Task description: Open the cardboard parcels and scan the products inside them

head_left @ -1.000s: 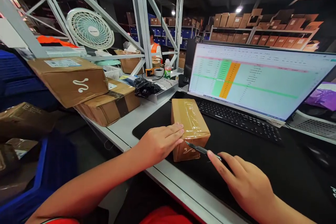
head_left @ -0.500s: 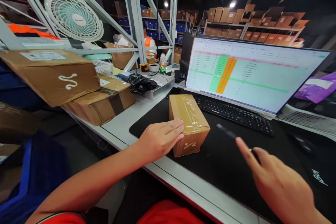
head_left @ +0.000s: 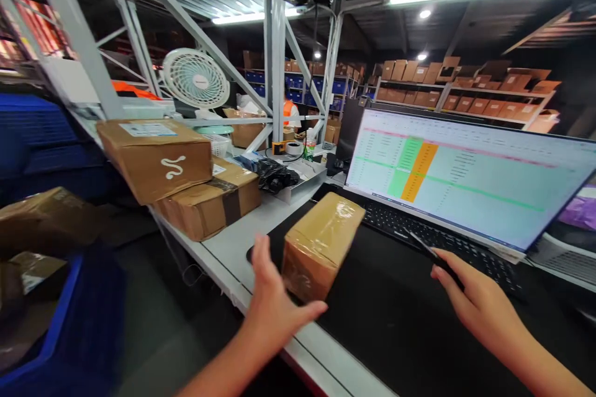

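Evidently, the black desk mat (head_left: 372, 329) underlies the taped cardboard carton (head_left: 321, 229) as a flat rest, while the left hand (head_left: 274, 307), spread wide and empty, frames the carton's near end, contact unclear, and the right hand (head_left: 477, 294) grips a slim knife (head_left: 425, 247) well apart from the cardboard, seemingly for safe clearance.

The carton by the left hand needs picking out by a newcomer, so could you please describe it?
From the big lit monitor, drop to the black mat before it. The carton is at the mat's left end, between the keyboard and left hand. Unlike the stacked cartons farther left, it shows no white label on its shiny, taped top.
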`<state>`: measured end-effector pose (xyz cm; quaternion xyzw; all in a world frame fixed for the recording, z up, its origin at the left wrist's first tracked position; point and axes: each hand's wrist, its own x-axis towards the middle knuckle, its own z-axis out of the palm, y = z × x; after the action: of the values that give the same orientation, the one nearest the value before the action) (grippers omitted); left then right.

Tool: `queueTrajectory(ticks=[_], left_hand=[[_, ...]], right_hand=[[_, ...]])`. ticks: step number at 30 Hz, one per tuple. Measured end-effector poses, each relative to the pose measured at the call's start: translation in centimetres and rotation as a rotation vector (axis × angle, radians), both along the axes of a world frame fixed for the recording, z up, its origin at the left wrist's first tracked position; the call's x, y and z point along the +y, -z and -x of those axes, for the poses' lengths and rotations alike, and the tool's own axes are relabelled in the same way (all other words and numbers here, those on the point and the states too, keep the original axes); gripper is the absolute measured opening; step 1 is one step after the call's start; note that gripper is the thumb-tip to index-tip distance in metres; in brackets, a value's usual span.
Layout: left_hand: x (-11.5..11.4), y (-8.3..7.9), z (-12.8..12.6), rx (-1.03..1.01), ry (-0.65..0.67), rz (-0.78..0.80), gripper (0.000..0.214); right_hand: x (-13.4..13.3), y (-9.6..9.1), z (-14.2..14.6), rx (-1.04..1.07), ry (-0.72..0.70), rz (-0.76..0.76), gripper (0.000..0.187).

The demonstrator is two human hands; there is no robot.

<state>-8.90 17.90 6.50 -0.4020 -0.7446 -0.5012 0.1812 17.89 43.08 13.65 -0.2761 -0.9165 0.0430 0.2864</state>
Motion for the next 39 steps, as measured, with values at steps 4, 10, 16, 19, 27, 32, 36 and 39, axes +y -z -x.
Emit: queueTrajectory(ticks=[4,10,16,19,27,32,36,39], left_hand=[[3.5,0.7,-3.9,-0.015,-0.073,0.037,0.154],[2.7,0.5,-0.1,-0.036,0.104,0.032,0.132],[1.3,-1.0,0.3,0.271,0.478,0.098,0.115],[1.5,-1.5,0.0,0.32,0.506,0.107,0.105],[1.2,-1.3,-0.2,0.37,0.533,0.12,0.101],[1.4,-1.2,-0.1,0.408,0.54,0.064,0.1],[1.5,-1.1,-0.1,0.448,0.56,0.057,0.098],[1.5,-1.0,0.2,0.431,0.549,0.056,0.097]], right_hand=[[-0.3,-2.7,5.1,0.054,-0.07,0.017,0.038],[-3.3,-4.8,5.5,-0.002,-0.254,-0.313,0.023],[-6.6,-6.3,3.2,-0.2,-0.425,-0.578,0.033],[-7.8,-7.0,2.9,-0.237,-0.47,-0.662,0.035],[-9.6,-7.7,2.0,-0.275,-0.459,-0.796,0.035],[-9.4,-8.0,1.3,-0.297,-0.403,-0.899,0.038],[-8.1,-7.4,0.1,-0.375,-0.359,-0.9,0.043],[-6.6,-6.9,-1.3,-0.423,-0.264,-0.946,0.048]])
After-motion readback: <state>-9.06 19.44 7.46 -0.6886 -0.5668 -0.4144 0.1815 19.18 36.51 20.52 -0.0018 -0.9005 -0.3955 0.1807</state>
